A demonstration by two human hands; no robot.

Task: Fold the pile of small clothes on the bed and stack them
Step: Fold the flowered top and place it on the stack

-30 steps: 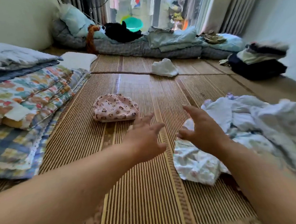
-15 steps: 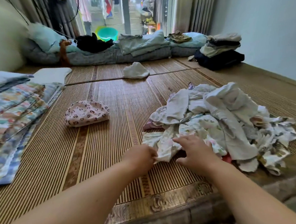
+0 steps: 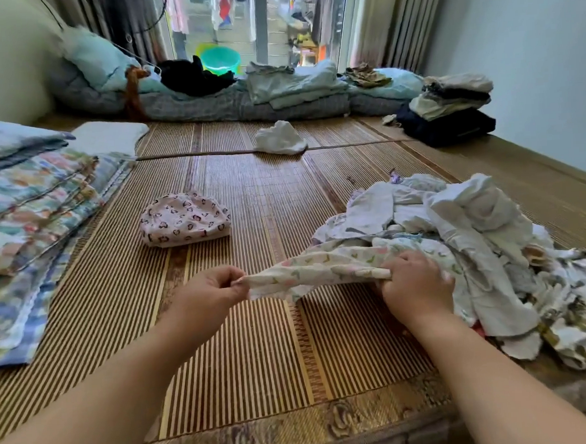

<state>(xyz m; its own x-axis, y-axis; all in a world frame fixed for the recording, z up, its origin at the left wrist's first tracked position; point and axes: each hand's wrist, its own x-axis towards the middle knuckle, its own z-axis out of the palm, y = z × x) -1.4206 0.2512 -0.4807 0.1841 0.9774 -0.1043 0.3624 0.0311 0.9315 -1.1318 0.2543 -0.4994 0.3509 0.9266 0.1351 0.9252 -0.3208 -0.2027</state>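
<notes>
A loose pile of small pale clothes [image 3: 464, 242] lies on the right of the bamboo mat [image 3: 258, 344]. A white floral-print garment [image 3: 315, 270] is stretched out from the pile's near left edge, just above the mat. My left hand [image 3: 213, 288] pinches its left end. My right hand [image 3: 415, 283] grips its other end at the edge of the pile. A folded pink garment with a heart print [image 3: 185, 220] sits on the mat left of centre.
Stacked folded quilts [image 3: 33, 210] fill the left side. A crumpled white cloth [image 3: 279, 138] lies further back. Rolled bedding [image 3: 243, 101] runs along the window, and a stack of dark and pale clothes [image 3: 449, 109] stands at the back right. The bed's front edge [image 3: 298, 437] is near me.
Both hands dropped from the air onto the near edge of the pile, took hold of the floral garment and drew it out leftward between them.
</notes>
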